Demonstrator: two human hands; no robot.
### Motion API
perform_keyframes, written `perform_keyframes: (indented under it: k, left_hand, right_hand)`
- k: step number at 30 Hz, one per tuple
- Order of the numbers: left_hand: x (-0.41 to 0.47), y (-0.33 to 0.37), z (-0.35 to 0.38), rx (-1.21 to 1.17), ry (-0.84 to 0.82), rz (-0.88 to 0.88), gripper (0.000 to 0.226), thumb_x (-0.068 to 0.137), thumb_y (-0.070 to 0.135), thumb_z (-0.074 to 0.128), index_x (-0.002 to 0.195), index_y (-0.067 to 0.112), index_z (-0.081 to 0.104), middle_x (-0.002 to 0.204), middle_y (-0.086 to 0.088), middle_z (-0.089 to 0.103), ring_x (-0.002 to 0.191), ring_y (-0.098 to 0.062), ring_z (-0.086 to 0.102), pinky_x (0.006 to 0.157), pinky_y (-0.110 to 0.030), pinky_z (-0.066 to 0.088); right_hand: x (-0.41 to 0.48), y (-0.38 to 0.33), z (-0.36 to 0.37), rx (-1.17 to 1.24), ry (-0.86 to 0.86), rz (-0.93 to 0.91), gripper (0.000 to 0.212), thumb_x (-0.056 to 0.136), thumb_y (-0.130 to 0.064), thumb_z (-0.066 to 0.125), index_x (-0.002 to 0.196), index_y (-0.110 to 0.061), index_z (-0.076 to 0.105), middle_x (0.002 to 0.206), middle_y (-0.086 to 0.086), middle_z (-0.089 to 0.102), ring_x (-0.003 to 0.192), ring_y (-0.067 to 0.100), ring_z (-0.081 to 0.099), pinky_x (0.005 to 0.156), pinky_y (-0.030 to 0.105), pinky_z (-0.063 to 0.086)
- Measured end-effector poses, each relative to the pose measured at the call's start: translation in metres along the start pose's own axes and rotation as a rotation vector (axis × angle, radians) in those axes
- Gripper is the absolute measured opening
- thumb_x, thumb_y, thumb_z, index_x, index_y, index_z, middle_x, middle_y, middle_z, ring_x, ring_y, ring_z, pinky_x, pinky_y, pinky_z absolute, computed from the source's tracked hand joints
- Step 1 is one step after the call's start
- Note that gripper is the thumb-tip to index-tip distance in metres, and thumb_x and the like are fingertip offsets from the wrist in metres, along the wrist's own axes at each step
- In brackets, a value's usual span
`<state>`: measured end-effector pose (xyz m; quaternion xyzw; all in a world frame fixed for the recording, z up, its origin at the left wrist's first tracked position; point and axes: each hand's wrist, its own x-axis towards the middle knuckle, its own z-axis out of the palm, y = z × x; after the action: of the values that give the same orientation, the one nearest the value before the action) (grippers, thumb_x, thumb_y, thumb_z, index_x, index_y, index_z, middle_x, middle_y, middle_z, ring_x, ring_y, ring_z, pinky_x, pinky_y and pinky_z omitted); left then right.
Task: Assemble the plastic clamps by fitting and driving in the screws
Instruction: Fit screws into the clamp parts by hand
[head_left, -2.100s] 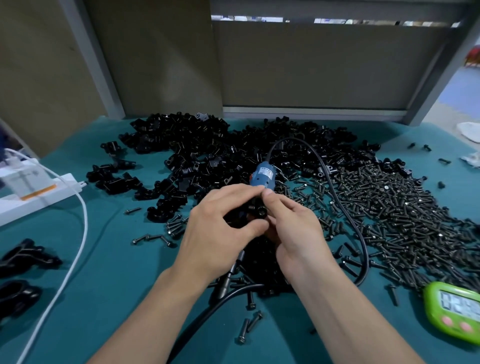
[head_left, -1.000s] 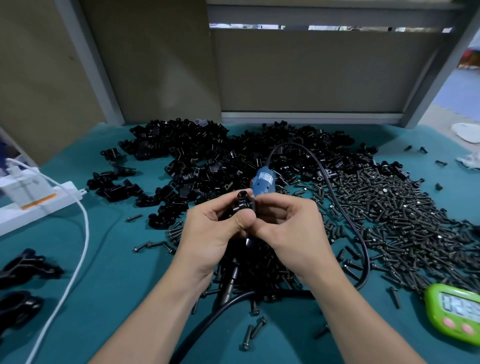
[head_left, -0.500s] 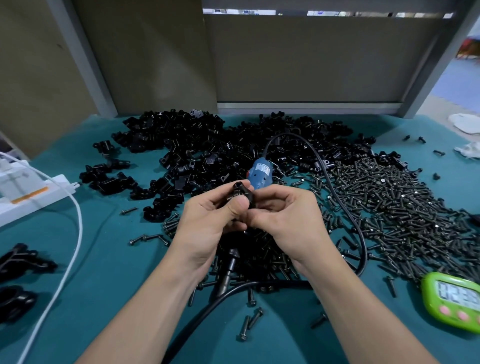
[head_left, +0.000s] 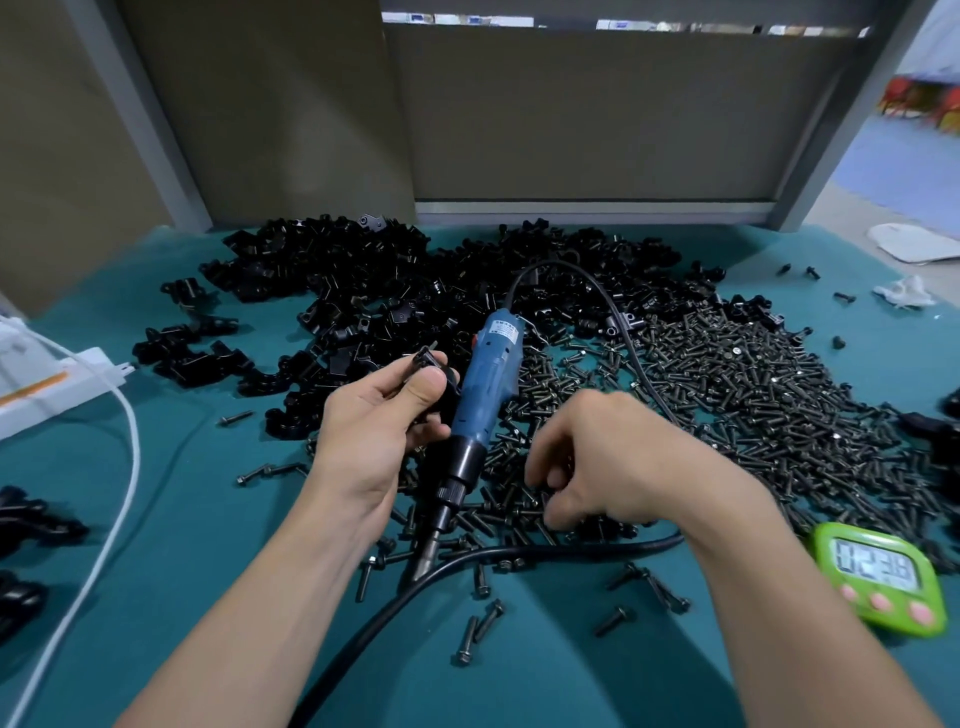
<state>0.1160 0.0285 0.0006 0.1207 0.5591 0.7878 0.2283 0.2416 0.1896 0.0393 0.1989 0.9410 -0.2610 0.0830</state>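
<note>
— What has the left hand got?
— The left hand (head_left: 382, 421) pinches a black plastic clamp (head_left: 432, 364) between thumb and fingertips, held up off the counter (head_left: 171, 545).
— And the right hand?
— The right hand (head_left: 597, 457) is palm down, its fingers curled into the loose screws (head_left: 498, 512) under it. Whether it has one pinched, I cannot tell; the knuckles hide the tips.
— Where's the driver?
— The blue electric screwdriver (head_left: 488, 379) lies between the two hands, just beside the left thumb, with its bit pointing toward the person. Neither hand grips it. Its black cable (head_left: 519, 552) loops out from the far end, round over the screws and back across the counter beneath the right wrist.
— Further out?
— A broad heap of screws (head_left: 753, 405) lies to the right, and a heap of black clamp parts (head_left: 395, 280) sits behind the driver toward the wall. A green timer (head_left: 878, 577) sits near the right forearm. At the left edge there is a white power strip (head_left: 62, 382) with a white cable (head_left: 127, 467) trailing toward the person.
</note>
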Motion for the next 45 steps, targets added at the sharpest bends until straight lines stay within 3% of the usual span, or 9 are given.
perform_keyframes:
  k: [7, 11, 15, 20, 26, 32, 38, 41, 45]
  left_hand:
    - [0.0, -0.003, 0.002, 0.012, -0.006, 0.004, 0.02, 0.073, 0.024, 0.076, 0.091, 0.018, 0.084, 0.092, 0.002, 0.079, 0.061, -0.005, 0.06, 0.058, -0.018, 0.055]
    - [0.001, -0.004, 0.002, 0.031, -0.002, 0.007, 0.027, 0.073, 0.023, 0.076, 0.098, 0.015, 0.081, 0.09, 0.002, 0.079, 0.061, -0.004, 0.06, 0.058, -0.018, 0.055]
    - [0.002, -0.006, 0.002, 0.043, -0.007, 0.01, 0.031, 0.072, 0.023, 0.077, 0.102, 0.015, 0.081, 0.089, 0.002, 0.079, 0.06, -0.005, 0.06, 0.058, -0.019, 0.056]
    - [0.003, -0.007, 0.001, 0.04, -0.013, 0.011, 0.029, 0.072, 0.024, 0.078, 0.099, 0.016, 0.081, 0.09, 0.001, 0.079, 0.061, -0.005, 0.061, 0.058, -0.018, 0.056]
    - [0.002, -0.007, 0.002, 0.047, -0.029, 0.018, 0.031, 0.072, 0.023, 0.076, 0.102, 0.015, 0.08, 0.086, 0.003, 0.079, 0.059, -0.005, 0.06, 0.059, -0.018, 0.056]
    - [0.001, -0.008, 0.002, 0.056, -0.037, 0.024, 0.035, 0.073, 0.022, 0.076, 0.106, 0.011, 0.078, 0.086, 0.002, 0.079, 0.058, -0.005, 0.06, 0.057, -0.018, 0.056]
    - [0.003, -0.01, -0.001, 0.092, -0.058, 0.032, 0.028, 0.071, 0.026, 0.08, 0.097, 0.018, 0.083, 0.087, 0.001, 0.079, 0.058, -0.007, 0.063, 0.059, -0.019, 0.058]
    - [0.004, -0.01, -0.001, 0.135, -0.08, 0.062, 0.026, 0.07, 0.03, 0.081, 0.095, 0.026, 0.084, 0.088, -0.002, 0.079, 0.06, -0.009, 0.066, 0.061, -0.021, 0.059]
    - [0.003, -0.011, -0.001, 0.187, -0.09, 0.155, 0.022, 0.072, 0.029, 0.081, 0.094, 0.031, 0.084, 0.086, -0.001, 0.079, 0.062, -0.011, 0.07, 0.06, -0.022, 0.058]
  right_hand:
    - [0.007, -0.001, 0.008, 0.019, -0.004, -0.015, 0.02, 0.071, -0.019, 0.094, 0.065, -0.03, 0.078, 0.062, -0.017, 0.071, 0.057, 0.001, 0.067, 0.05, 0.014, 0.048]
    - [0.011, 0.001, 0.012, 0.039, 0.138, 0.022, 0.018, 0.077, -0.019, 0.089, 0.067, -0.028, 0.077, 0.063, -0.011, 0.072, 0.058, 0.005, 0.068, 0.051, 0.016, 0.052]
    - [0.014, 0.006, 0.014, -0.018, 0.304, 0.068, 0.012, 0.081, -0.026, 0.084, 0.076, -0.03, 0.074, 0.07, -0.009, 0.07, 0.066, 0.011, 0.067, 0.066, 0.03, 0.06]
    - [0.014, 0.002, 0.016, 0.012, 0.377, 0.029, 0.013, 0.081, -0.02, 0.082, 0.072, -0.028, 0.077, 0.065, -0.011, 0.07, 0.062, 0.009, 0.067, 0.065, 0.032, 0.063]
    - [0.014, 0.0, 0.018, -0.037, 0.228, 0.049, 0.017, 0.073, -0.028, 0.093, 0.075, -0.026, 0.076, 0.066, -0.008, 0.071, 0.06, 0.009, 0.067, 0.061, 0.031, 0.062]
    - [0.018, 0.002, 0.024, -0.057, 0.316, 0.029, 0.013, 0.085, -0.023, 0.081, 0.074, -0.024, 0.074, 0.064, -0.005, 0.069, 0.06, 0.014, 0.065, 0.06, 0.032, 0.06]
    - [0.019, 0.007, 0.019, 0.372, 0.506, -0.001, 0.02, 0.101, -0.017, 0.061, 0.09, -0.034, 0.065, 0.068, -0.004, 0.073, 0.055, 0.014, 0.069, 0.061, 0.04, 0.062]
    - [0.015, 0.001, 0.022, 0.565, 0.503, -0.067, 0.019, 0.094, -0.022, 0.074, 0.099, -0.034, 0.06, 0.062, -0.003, 0.072, 0.049, 0.014, 0.063, 0.055, 0.037, 0.057]
    - [0.016, -0.007, 0.026, 0.848, 0.495, -0.103, 0.011, 0.084, -0.016, 0.085, 0.08, -0.02, 0.076, 0.062, 0.008, 0.072, 0.05, 0.018, 0.063, 0.051, 0.026, 0.051]
